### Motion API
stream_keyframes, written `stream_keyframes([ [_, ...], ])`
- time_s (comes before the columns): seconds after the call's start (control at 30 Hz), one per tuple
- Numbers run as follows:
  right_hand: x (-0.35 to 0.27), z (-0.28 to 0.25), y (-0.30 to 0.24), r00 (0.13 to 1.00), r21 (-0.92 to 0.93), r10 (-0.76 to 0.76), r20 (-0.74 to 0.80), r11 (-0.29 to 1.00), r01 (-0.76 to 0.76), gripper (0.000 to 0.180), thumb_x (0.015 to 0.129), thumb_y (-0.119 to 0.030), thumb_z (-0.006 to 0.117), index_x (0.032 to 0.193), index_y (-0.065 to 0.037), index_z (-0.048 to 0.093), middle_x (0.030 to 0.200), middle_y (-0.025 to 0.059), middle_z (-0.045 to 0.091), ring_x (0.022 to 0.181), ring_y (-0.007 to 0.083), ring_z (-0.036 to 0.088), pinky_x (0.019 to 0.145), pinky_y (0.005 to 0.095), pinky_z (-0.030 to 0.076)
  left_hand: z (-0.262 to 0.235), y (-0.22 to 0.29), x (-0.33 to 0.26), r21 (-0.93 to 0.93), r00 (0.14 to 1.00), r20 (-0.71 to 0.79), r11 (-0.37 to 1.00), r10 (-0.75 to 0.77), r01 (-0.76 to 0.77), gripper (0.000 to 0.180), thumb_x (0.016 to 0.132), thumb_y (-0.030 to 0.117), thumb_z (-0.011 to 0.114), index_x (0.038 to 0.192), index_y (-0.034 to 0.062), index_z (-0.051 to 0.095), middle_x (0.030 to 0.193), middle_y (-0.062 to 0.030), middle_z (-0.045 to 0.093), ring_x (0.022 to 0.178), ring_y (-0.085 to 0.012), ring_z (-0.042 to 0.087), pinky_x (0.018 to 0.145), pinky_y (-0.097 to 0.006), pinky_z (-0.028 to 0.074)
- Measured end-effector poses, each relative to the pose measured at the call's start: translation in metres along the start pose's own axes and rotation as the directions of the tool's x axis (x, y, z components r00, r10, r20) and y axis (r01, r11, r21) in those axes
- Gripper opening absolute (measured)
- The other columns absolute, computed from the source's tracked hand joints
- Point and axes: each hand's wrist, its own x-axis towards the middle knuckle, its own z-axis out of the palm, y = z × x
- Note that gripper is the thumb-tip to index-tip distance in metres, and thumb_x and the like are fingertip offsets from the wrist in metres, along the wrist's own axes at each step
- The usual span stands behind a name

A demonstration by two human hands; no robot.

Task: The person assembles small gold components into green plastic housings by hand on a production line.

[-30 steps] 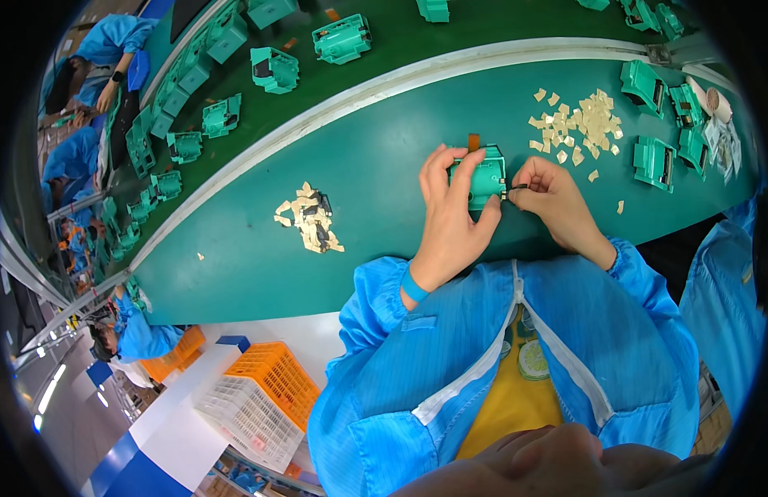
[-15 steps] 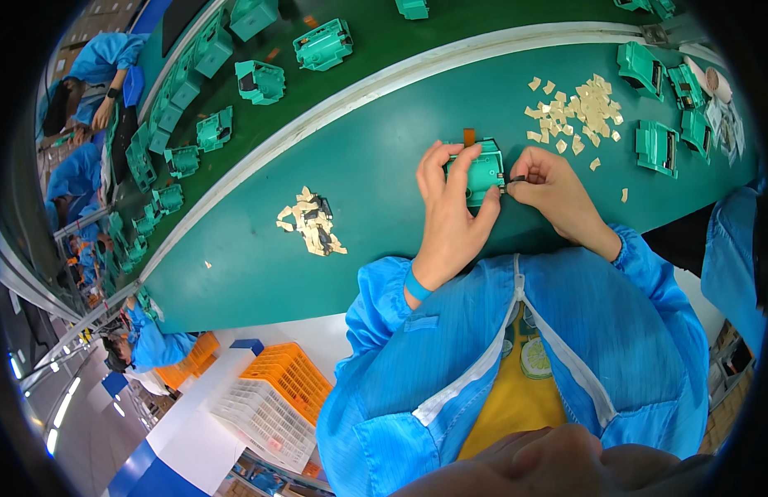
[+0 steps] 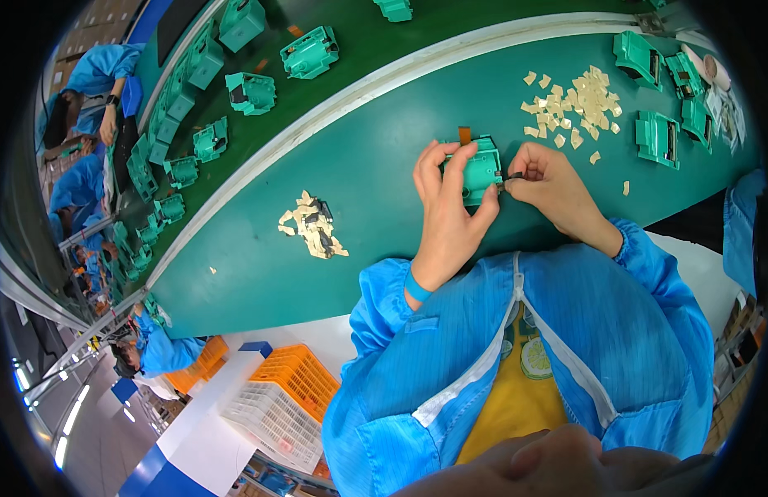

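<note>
A green plastic housing (image 3: pixel 481 171) rests on the green table in front of me, an orange-brown strip (image 3: pixel 465 134) sticking up from its far edge. My left hand (image 3: pixel 447 195) grips the housing from its left side, fingers over the top and thumb at the near edge. At the housing's right side my right hand (image 3: pixel 549 184) pinches a small black piece (image 3: pixel 515 176) between thumb and fingers. The piece touches or nearly touches the housing's edge; its exact shape is too small to tell.
Cream-coloured pieces (image 3: pixel 589 98) lie scattered at the far right, beside several green housings (image 3: pixel 657 139). A pile of cream and black scraps (image 3: pixel 314 225) sits to the left. Beyond a pale rail (image 3: pixel 351 98), more housings (image 3: pixel 309 52) stand on a green belt. Crates (image 3: pixel 297 377) and co-workers are at left.
Both hands and the housing stay nearly in place, with the black piece still at its right side. The view has shifted slightly, and housings on the belt appear a little further left.
</note>
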Motion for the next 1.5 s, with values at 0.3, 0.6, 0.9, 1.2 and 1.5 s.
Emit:
stream_keyframes([
  [0.3, -0.002, -0.004, 0.000, 1.000, -0.051, 0.004, 0.001, 0.999, -0.004, 0.014, 0.085, -0.008, 0.070, 0.085, -0.004, 0.056, 0.076, -0.0029, 0.056, 0.071, 0.0036, 0.052, 0.061, 0.0228, 0.042, 0.002, 0.001, 0.000, 0.011, 1.000, 0.003, 1.000, 0.004, -0.004, 0.057, 0.084, 0.007, 0.075, 0.137, 0.0070, 0.055, 0.141, -0.0173, 0.042, 0.139, -0.0435, 0.036, 0.114, -0.050, 0.035],
  [0.6, -0.016, -0.016, -0.019, 0.999, -0.335, -0.020, -0.038, 0.942, 0.006, 0.027, 0.088, -0.015, 0.075, 0.105, 0.004, 0.067, 0.085, 0.0090, 0.069, 0.077, 0.0149, 0.066, 0.073, 0.0303, 0.055, 0.006, 0.001, 0.001, 0.028, 1.000, -0.002, 1.000, 0.005, -0.005, 0.057, 0.084, 0.008, 0.074, 0.138, 0.0072, 0.054, 0.141, -0.0178, 0.042, 0.140, -0.0446, 0.035, 0.114, -0.051, 0.035],
  [0.9, -0.005, -0.026, -0.012, 0.997, -0.272, -0.048, -0.055, 0.962, 0.031, 0.025, 0.085, -0.016, 0.081, 0.096, 0.003, 0.069, 0.086, 0.0076, 0.069, 0.074, 0.0146, 0.064, 0.070, 0.0294, 0.053, 0.010, 0.002, 0.002, 0.043, 1.000, 0.000, 0.999, 0.014, -0.014, 0.057, 0.084, 0.009, 0.074, 0.137, 0.0065, 0.054, 0.141, -0.0181, 0.041, 0.139, -0.0438, 0.035, 0.114, -0.051, 0.035],
  [1.2, -0.003, -0.024, -0.009, 0.991, -0.367, -0.106, -0.086, 0.928, 0.067, 0.021, 0.086, -0.016, 0.080, 0.085, 0.002, 0.069, 0.082, 0.0081, 0.067, 0.073, 0.0145, 0.063, 0.066, 0.0302, 0.051, 0.014, 0.003, 0.004, 0.061, 1.000, 0.006, 0.998, 0.016, -0.016, 0.056, 0.085, 0.009, 0.074, 0.137, 0.0058, 0.053, 0.142, -0.0188, 0.041, 0.137, -0.0423, 0.036, 0.113, -0.050, 0.036],
  [1.5, -0.002, -0.027, -0.006, 0.979, -0.406, -0.197, -0.061, 0.900, 0.156, 0.024, 0.084, -0.018, 0.080, 0.084, 0.004, 0.069, 0.082, 0.0119, 0.067, 0.072, 0.0194, 0.065, 0.064, 0.0333, 0.051, 0.012, 0.010, 0.007, 0.141, 0.999, 0.016, 0.989, 0.047, -0.049, 0.057, 0.085, 0.010, 0.075, 0.137, 0.0040, 0.053, 0.140, -0.0190, 0.044, 0.133, -0.0399, 0.040, 0.110, -0.047, 0.038],
])
